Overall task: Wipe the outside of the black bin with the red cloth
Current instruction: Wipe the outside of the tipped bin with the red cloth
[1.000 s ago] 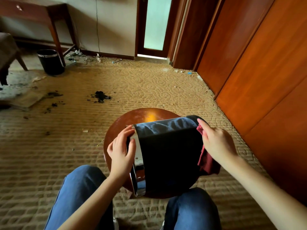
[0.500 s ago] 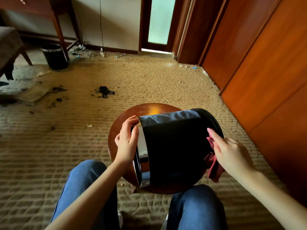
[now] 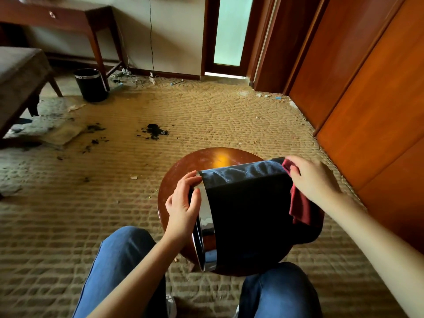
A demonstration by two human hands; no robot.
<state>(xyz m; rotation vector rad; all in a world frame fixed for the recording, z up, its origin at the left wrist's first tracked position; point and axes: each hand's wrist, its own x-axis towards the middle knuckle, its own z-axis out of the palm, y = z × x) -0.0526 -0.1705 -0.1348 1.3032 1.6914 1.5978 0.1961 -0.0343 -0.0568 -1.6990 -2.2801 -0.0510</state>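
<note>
Since the frame half a second before, our right hand (image 3: pixel 314 180) had climbed from low on the closed end of the black bin (image 3: pixel 250 210) to that end's far upper edge, taking the red cloth (image 3: pixel 298 205) with it. We read that as one more stroke of an up-and-down rub over the base end, so the wiping was under way there. The long side wall facing us showed no cloth on it.

Our right fingers (image 3: pixel 292 167) were curled over a bunch of the cloth, grasping it against the bin's edge, and the rest hung down the end in a loose fold. Our left hand (image 3: pixel 183 203) had its fingers wrapped round the chrome rim (image 3: pixel 206 216) at the mouth, gripping it to steady the bin.

We had the bin lying on its side on the round wooden tabletop (image 3: pixel 206 159), mouth to our left, base to our right, just ahead of our knees. Its wall looked matt black, with a paler, dusty-looking band along the top where the light fell. The rim shone like a mirror.
</note>
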